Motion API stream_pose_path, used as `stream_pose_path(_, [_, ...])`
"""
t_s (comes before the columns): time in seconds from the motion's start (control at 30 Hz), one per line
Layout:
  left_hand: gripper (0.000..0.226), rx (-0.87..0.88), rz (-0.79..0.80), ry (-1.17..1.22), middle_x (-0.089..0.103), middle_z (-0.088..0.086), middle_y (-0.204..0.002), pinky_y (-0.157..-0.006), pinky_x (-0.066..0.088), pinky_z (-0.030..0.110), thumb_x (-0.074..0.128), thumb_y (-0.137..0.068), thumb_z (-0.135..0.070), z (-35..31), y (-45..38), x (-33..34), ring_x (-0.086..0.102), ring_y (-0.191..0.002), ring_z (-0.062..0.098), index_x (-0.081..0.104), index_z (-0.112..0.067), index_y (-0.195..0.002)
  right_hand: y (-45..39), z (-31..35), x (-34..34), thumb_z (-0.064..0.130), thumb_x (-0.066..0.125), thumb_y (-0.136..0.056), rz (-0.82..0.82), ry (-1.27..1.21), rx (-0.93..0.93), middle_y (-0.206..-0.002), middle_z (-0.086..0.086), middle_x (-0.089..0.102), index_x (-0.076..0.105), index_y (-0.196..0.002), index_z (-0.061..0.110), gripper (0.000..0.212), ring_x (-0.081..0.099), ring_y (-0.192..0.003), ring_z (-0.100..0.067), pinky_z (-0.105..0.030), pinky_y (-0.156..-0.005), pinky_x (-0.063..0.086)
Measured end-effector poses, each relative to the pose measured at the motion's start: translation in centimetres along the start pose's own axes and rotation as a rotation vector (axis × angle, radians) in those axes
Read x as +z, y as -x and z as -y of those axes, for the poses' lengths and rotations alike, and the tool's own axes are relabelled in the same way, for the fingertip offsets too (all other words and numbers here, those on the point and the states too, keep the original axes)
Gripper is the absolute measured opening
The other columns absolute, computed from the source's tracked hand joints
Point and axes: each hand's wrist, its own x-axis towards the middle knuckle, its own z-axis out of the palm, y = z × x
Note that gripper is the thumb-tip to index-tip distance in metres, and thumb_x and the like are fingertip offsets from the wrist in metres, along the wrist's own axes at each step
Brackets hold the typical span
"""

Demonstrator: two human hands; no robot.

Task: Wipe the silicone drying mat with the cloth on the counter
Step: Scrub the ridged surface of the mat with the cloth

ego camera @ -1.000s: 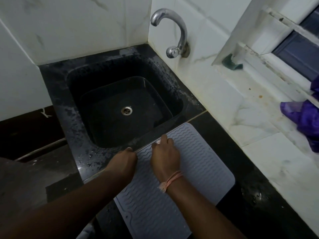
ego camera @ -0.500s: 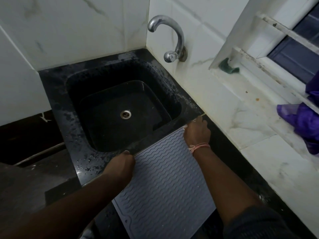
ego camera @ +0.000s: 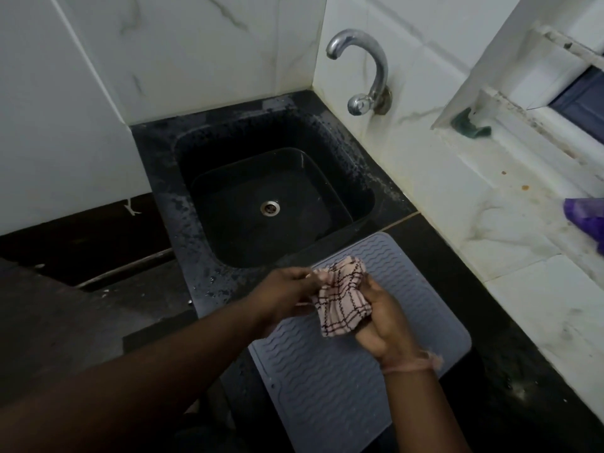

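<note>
- Lying flat on the black counter (ego camera: 523,371), nearest the viewer: grey silicone drying mat (ego camera: 327,387), wavy-ribbed, rounded corners, far edge just beside the sink rim.
- Right hand (ego camera: 382,325): above the mat, fingers curled round the lower right part of the cloth; pink thread band (ego camera: 415,362) on the wrist.
- Cloth (ego camera: 340,299): pale pink with dark check lines, bunched, held between both hands over the mat's far half; whether it touches the mat cannot be told.
- Left hand (ego camera: 287,292): fingers curled, pinching the cloth's left edge, over the mat's left border.
- Sink (ego camera: 196,165): black, square, wet-speckled rim, metal drain (ego camera: 270,207) at centre.
- Purple bag or cloth (ego camera: 588,217): on the white marble ledge at right, partly out of frame.
- Green scrap (ego camera: 470,127): at the window frame's foot.
- Tap (ego camera: 369,70): chrome, curved, wall-mounted on white tile beyond the sink.
</note>
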Motion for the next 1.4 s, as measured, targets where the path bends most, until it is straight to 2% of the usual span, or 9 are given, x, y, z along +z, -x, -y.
stream_pose_path(0.17, [0.016, -0.007, -0.084, 0.047, 0.076, 0.018, -0.095, -0.082, 0.061, 0.043, 0.073, -0.094, -0.015, 3.6, 0.7, 0.6, 0.073, -0.081, 0.023, 0.075, -0.002, -0.103, 1.4, -3.6, 0.4, 0.015, 0.041, -0.104, -0.147, 0.337, -0.099, -0.116, -0.023, 0.073, 0.067, -0.118, 0.008, 0.03, 0.073, -0.104, -0.035, -0.04, -0.076, 0.061])
stream_pose_path(0.3, [0.018, -0.066, -0.1, -0.001, 0.076, 0.018, -0.09, -0.086, 0.059, 0.047, 0.06, -0.098, -0.007, 4.4, 1.3, 0.3, 0.072, -0.081, 0.026, 0.077, -0.002, -0.097, 3.5, -4.0, -0.5, 0.048, 0.072, -0.085, -0.034, 0.807, -0.19, -0.114, 0.006, 0.075, 0.059, -0.121, 0.04, 0.039, 0.074, -0.103, -0.014, -0.031, -0.078, 0.062])
stream_pose_path(0.47, [0.038, -0.228, -0.022, 0.211, 0.075, 0.014, -0.087, -0.06, 0.06, 0.031, 0.035, -0.097, 0.008, 4.8, 2.6, 0.7, 0.072, -0.071, 0.019, 0.069, 0.002, -0.113, 3.9, -5.2, -0.4, 0.031, 0.092, -0.069, 0.118, 1.079, -0.166, -0.099, -0.002, 0.073, 0.053, -0.11, 0.026, 0.057, 0.073, -0.093, -0.019, -0.035, -0.073, 0.062])
stream_pose_path(0.57, [0.037, -0.267, -0.034, 0.337, 0.075, 0.016, -0.089, -0.056, 0.058, 0.027, 0.031, -0.101, 0.007, 5.2, 3.0, 0.6, 0.071, -0.072, 0.019, 0.067, 0.007, -0.112, 3.9, -5.7, -0.2, 0.042, 0.092, -0.062, 0.116, 1.279, -0.161, -0.117, 0.014, 0.055, 0.054, -0.112, 0.047, 0.063, 0.062, -0.105, -0.001, -0.019, -0.087, 0.054])
stream_pose_path(0.7, [0.032, -0.256, -0.083, 0.371, 0.072, 0.016, -0.095, -0.086, 0.058, 0.038, 0.033, -0.102, 0.003, 5.3, 3.0, -0.7, 0.067, -0.08, 0.024, 0.065, -0.003, -0.102, 3.3, -6.3, 0.5, 0.028, 0.072, -0.094, 0.144, 1.447, -0.227, -0.12, 0.013, 0.044, 0.06, -0.113, 0.055, 0.035, 0.054, -0.107, 0.011, -0.007, -0.096, 0.046])
stream_pose_path(0.8, [0.024, -0.25, -0.154, 0.375, 0.071, 0.015, -0.1, -0.077, 0.059, 0.036, 0.038, -0.103, 0.001, 5.4, 3.1, -2.4, 0.07, -0.082, 0.024, 0.059, -0.008, -0.11, 2.4, -6.6, 1.4, 0.018, 0.071, -0.094, 0.029, 1.442, -0.304, -0.12, 0.012, 0.057, 0.062, -0.125, 0.034, 0.036, 0.06, -0.109, 0.001, -0.008, -0.09, 0.046])
stream_pose_path(1.03, [0.02, 0.094, -0.56, -0.8, 0.075, -0.006, -0.104, -0.085, 0.06, 0.034, 0.06, -0.1, -0.024, 8.1, 4.3, -7.8, 0.069, -0.091, 0.011, 0.077, -0.025, -0.111, 0.5, -9.4, 4.6, 0.022, 0.075, -0.09, 0.018, 1.51, -0.519, -0.107, 0.007, 0.052, 0.061, -0.107, 0.026, 0.022, 0.056, -0.09, 0.004, -0.006, -0.076, 0.043])
stream_pose_path(1.2, [0.016, 0.21, -0.567, -0.958, 0.076, -0.004, -0.099, -0.079, 0.056, 0.032, 0.066, -0.096, -0.03, 7.7, 3.9, -8.8, 0.068, -0.087, 0.012, 0.08, -0.026, -0.101, -0.1, -12.0, 6.3, 0.015, 0.067, -0.09, 0.063, 1.761, -0.602, -0.112, -0.004, 0.054, 0.063, -0.116, 0.014, 0.026, 0.058, -0.096, -0.02, -0.035, -0.08, 0.053])
stream_pose_path(1.4, [0.009, 0.183, -0.59, -0.899, 0.075, -0.004, -0.09, -0.074, 0.054, 0.029, 0.071, -0.092, -0.024, 7.2, 3.5, -9.3, 0.068, -0.083, 0.012, 0.079, -0.024, -0.089, -0.2, -13.2, 7.7, 0.021, 0.061, -0.09, 0.035, 1.996, -0.635, -0.101, -0.004, 0.059, 0.062, -0.096, 0.018, 0.006, 0.057, -0.094, -0.023, -0.034, -0.073, 0.048])
